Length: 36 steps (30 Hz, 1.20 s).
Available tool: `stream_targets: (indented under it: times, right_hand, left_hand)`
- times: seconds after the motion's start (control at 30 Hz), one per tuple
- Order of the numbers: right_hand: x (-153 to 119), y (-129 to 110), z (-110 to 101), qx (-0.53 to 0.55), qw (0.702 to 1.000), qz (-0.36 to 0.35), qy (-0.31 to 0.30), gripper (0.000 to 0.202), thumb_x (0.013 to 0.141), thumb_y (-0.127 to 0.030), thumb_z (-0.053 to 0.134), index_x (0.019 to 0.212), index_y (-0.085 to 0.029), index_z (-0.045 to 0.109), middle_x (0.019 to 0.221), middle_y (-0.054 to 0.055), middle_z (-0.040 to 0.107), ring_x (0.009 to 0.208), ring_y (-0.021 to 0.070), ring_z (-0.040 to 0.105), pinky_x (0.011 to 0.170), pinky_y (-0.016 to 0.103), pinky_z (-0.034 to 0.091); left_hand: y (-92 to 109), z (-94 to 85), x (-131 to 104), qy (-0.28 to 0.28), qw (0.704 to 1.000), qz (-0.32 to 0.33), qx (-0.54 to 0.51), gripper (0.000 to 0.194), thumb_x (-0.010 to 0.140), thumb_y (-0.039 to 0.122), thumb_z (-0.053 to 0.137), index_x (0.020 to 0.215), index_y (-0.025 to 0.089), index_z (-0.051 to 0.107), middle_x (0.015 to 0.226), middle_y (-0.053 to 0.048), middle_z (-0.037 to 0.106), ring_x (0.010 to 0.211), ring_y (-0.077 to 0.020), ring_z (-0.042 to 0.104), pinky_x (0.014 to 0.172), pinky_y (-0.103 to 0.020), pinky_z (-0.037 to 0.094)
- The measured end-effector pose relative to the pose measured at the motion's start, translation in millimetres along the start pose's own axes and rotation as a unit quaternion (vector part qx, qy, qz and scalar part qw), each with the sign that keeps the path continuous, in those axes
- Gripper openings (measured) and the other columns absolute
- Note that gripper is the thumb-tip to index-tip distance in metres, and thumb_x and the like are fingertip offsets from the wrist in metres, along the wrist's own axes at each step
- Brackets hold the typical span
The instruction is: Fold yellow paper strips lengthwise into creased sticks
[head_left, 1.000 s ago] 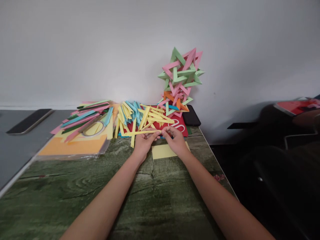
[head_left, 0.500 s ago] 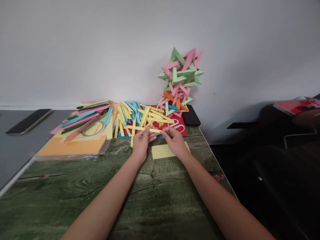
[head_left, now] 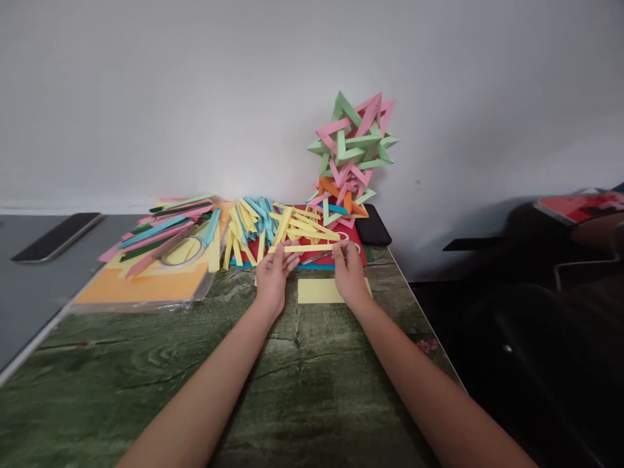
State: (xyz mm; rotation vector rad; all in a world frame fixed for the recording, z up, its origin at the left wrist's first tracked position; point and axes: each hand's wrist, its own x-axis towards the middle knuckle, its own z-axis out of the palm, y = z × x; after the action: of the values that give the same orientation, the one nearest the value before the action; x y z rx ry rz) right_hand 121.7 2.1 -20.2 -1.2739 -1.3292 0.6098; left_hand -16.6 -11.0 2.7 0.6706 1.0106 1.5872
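A narrow folded strip of yellow paper (head_left: 308, 248) is stretched level between my two hands, above the table. My left hand (head_left: 273, 278) pinches its left end, thumb on top. At the other end, my right hand (head_left: 350, 272) grips it between thumb and fingers. Below, a flat pale yellow paper rectangle (head_left: 319, 292) lies on the table, partly covered by my right hand. Just beyond my hands is a pile of folded yellow paper strips (head_left: 302, 224), with folded blue strips (head_left: 263, 218) beside it. Scissors on the red sheet (head_left: 361, 257) are partly hidden behind my hands.
A pink and green folded-paper star model (head_left: 358, 136) rises against the wall, above a smaller one with orange. Beside it lies a black phone (head_left: 373, 225). Colored strips and a tape roll (head_left: 182, 252) rest on an orange paper pack (head_left: 141, 286). Another phone (head_left: 57, 238) lies far left.
My right hand has slid rightward along the strip to its right end. My left hand has shifted slightly, now at the left end. More of the strip shows between them.
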Motion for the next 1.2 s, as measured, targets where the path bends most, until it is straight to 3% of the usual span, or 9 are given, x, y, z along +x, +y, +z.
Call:
stream_targets:
  times: [0.2, 0.5, 0.6, 0.67, 0.8, 0.87, 0.93, 1.07, 1.2]
  right_hand:
    - [1.7, 0.4, 0.2, 0.064, 0.998, 0.007, 0.022, 0.02, 0.081, -0.038, 0.041, 0.076, -0.019, 0.046, 0.069, -0.001, 0.048, 0.064, 0.0122, 0.046, 0.063, 0.025, 0.038]
    - [-0.3, -4.2, -2.2, 0.114, 0.984, 0.047, 0.131, 0.025, 0.074, -0.039, 0.052, 0.078, -0.015, 0.056, 0.064, 0.001, 0.058, 0.058, 0.0127, 0.053, 0.059, 0.027, 0.044]
    - [-1.7, -10.5, -2.7, 0.127, 0.977, 0.053, 0.162, 0.028, 0.074, -0.04, 0.052, 0.078, -0.014, 0.059, 0.066, 0.004, 0.062, 0.056, 0.013, 0.055, 0.059, 0.029, 0.047]
    - [-2.5, -12.7, -1.5, 0.134, 0.98, 0.05, 0.14, 0.028, 0.075, -0.039, 0.051, 0.081, -0.014, 0.061, 0.075, 0.006, 0.065, 0.061, 0.0137, 0.058, 0.063, 0.03, 0.048]
    - [-4.4, -12.1, 3.1, 0.129, 0.99, 0.025, 0.045, 0.035, 0.078, -0.034, 0.047, 0.107, -0.017, 0.056, 0.091, 0.006, 0.065, 0.069, 0.0134, 0.06, 0.072, 0.032, 0.047]
    - [-4.4, -10.6, 2.6, 0.101, 0.994, 0.014, 0.03, 0.038, 0.079, -0.032, 0.044, 0.113, -0.018, 0.051, 0.09, 0.006, 0.064, 0.074, 0.0143, 0.06, 0.075, 0.032, 0.046]
    - [-2.3, -8.2, -2.2, 0.053, 0.996, 0.012, 0.066, 0.036, 0.08, -0.031, 0.042, 0.111, -0.017, 0.052, 0.09, 0.006, 0.064, 0.08, 0.0154, 0.058, 0.077, 0.032, 0.044]
    - [10.9, 1.1, -24.0, -0.081, 0.971, 0.063, 0.216, 0.033, 0.078, -0.029, 0.039, 0.102, -0.014, 0.056, 0.096, 0.009, 0.059, 0.084, 0.0174, 0.054, 0.079, 0.034, 0.04]
    - [33.8, 14.2, -45.3, -0.262, 0.914, 0.199, 0.236, 0.039, 0.07, -0.038, 0.049, 0.101, -0.015, 0.055, 0.108, 0.014, 0.052, 0.102, 0.0271, 0.046, 0.09, 0.045, 0.029]
  left_hand:
    - [-0.3, -0.7, -0.2, -0.013, 1.0, -0.001, 0.007, 0.03, 0.076, 0.037, 0.053, 0.091, 0.011, 0.06, 0.108, -0.014, 0.06, 0.085, -0.019, 0.063, 0.077, -0.03, 0.049]
    - [-1.7, -0.7, -2.8, -0.045, 0.996, 0.023, 0.068, 0.042, 0.079, 0.046, 0.044, 0.103, 0.013, 0.053, 0.11, -0.017, 0.058, 0.081, -0.0196, 0.064, 0.067, -0.028, 0.05]
    - [-1.7, -0.4, -3.6, -0.082, 0.99, 0.024, 0.117, 0.046, 0.078, 0.048, 0.043, 0.105, 0.013, 0.053, 0.105, -0.015, 0.061, 0.076, -0.0187, 0.064, 0.061, -0.026, 0.049]
    - [-2.6, 0.2, -4.3, -0.122, 0.979, 0.024, 0.164, 0.044, 0.078, 0.048, 0.044, 0.1, 0.013, 0.057, 0.1, -0.014, 0.064, 0.074, -0.0188, 0.064, 0.059, -0.026, 0.049]
    - [-6.1, 1.2, -8.3, -0.229, 0.929, 0.081, 0.279, 0.034, 0.076, 0.041, 0.05, 0.094, 0.015, 0.061, 0.097, -0.01, 0.065, 0.083, -0.0189, 0.062, 0.071, -0.031, 0.048]
    - [-8.0, 1.0, -10.7, -0.271, 0.892, 0.13, 0.337, 0.03, 0.074, 0.037, 0.055, 0.095, 0.017, 0.061, 0.1, -0.009, 0.064, 0.09, -0.0188, 0.059, 0.08, -0.033, 0.045]
    - [-9.5, 0.2, -12.5, -0.306, 0.851, 0.186, 0.385, 0.032, 0.07, 0.035, 0.061, 0.097, 0.018, 0.061, 0.106, -0.009, 0.061, 0.099, -0.0195, 0.054, 0.088, -0.036, 0.039]
    - [-10.5, -1.3, -14.4, -0.342, 0.78, 0.26, 0.456, 0.041, 0.062, 0.037, 0.067, 0.1, 0.022, 0.059, 0.111, -0.007, 0.056, 0.107, -0.0218, 0.047, 0.093, -0.04, 0.034]
    - [-7.7, -0.1, -17.8, -0.347, 0.745, 0.266, 0.504, 0.04, 0.065, 0.044, 0.063, 0.098, 0.022, 0.06, 0.1, -0.007, 0.058, 0.099, -0.0225, 0.049, 0.087, -0.04, 0.037]
